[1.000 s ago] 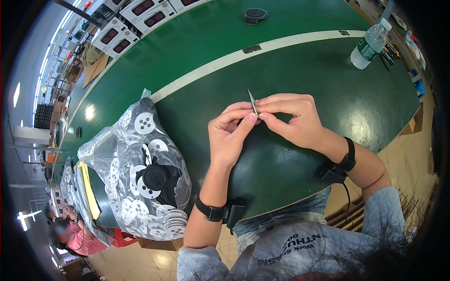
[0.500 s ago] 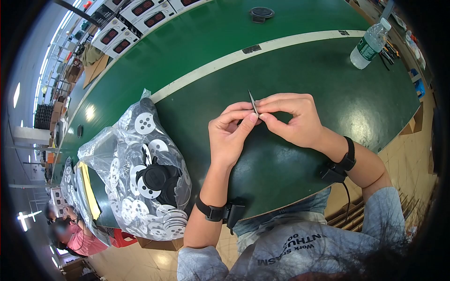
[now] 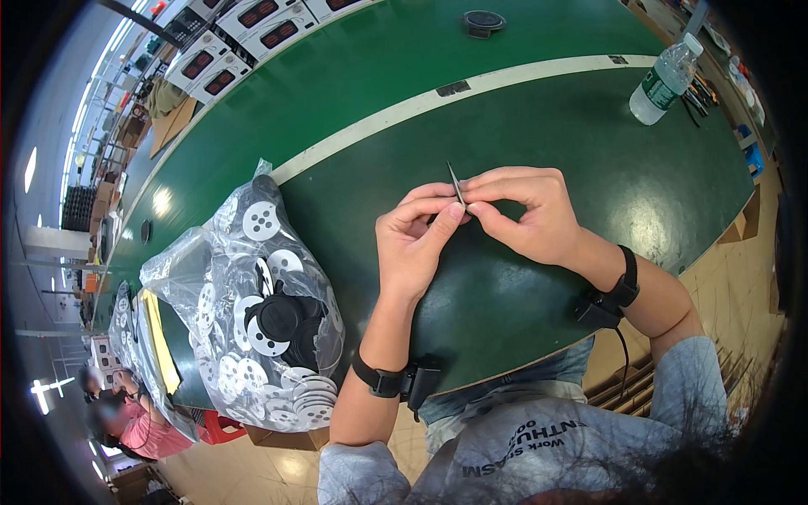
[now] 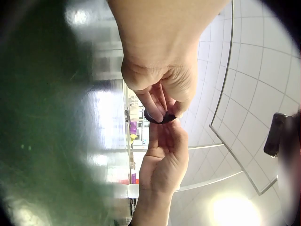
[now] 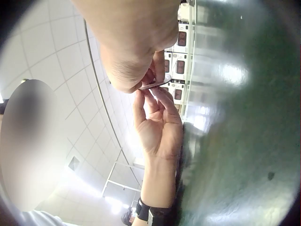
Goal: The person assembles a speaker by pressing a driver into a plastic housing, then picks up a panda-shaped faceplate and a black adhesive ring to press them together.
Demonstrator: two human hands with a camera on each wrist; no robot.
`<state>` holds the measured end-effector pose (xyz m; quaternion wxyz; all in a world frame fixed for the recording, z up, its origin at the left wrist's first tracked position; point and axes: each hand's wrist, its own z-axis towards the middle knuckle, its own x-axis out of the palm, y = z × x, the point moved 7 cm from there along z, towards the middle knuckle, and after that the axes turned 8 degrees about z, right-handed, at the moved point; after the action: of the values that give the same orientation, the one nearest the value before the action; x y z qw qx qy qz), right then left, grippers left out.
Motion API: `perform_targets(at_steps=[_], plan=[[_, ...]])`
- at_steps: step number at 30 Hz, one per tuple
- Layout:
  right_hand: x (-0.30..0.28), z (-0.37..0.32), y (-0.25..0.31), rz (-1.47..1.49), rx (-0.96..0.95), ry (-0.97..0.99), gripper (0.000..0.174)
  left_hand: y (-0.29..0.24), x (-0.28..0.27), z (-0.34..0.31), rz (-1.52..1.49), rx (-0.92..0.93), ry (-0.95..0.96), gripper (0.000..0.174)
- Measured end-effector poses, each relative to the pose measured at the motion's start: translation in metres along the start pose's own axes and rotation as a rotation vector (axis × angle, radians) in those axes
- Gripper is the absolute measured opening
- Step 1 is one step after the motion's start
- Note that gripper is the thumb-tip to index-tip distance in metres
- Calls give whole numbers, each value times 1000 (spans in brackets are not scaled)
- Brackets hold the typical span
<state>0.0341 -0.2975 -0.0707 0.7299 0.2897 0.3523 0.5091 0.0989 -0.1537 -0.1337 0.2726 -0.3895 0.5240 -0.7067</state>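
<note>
Right at the fingertips [image 3: 454,211], a thin disc [image 3: 455,183] stands edge-on to the head camera, pinched from both sides. The left hand [image 3: 412,248] presses thumb and curled forefinger against its lower edge. The right hand [image 3: 530,215] meets it from the other side, thumb and forefinger closed on the same rim and the other fingers folded. From the left wrist the disc looks dark and round between the two sets of fingers. Both hands hover over the green table [image 3: 589,151], near its front edge. To the left lies a clear plastic bag [image 3: 181,269] full of white discs [image 3: 260,220]. A water bottle [image 3: 665,80] stands far right, well apart, and a black round part [image 3: 482,21] sits at the far edge
</note>
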Motion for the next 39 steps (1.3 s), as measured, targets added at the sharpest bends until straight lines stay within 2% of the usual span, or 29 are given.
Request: perform_targets(at_steps=[13, 39], plan=[[-1, -1, -4, 4, 63, 0, 15, 0, 1, 0, 5, 12, 4, 9], [2, -1, -3, 63, 36, -9, 13, 1, -4, -1, 41, 18, -20, 10]])
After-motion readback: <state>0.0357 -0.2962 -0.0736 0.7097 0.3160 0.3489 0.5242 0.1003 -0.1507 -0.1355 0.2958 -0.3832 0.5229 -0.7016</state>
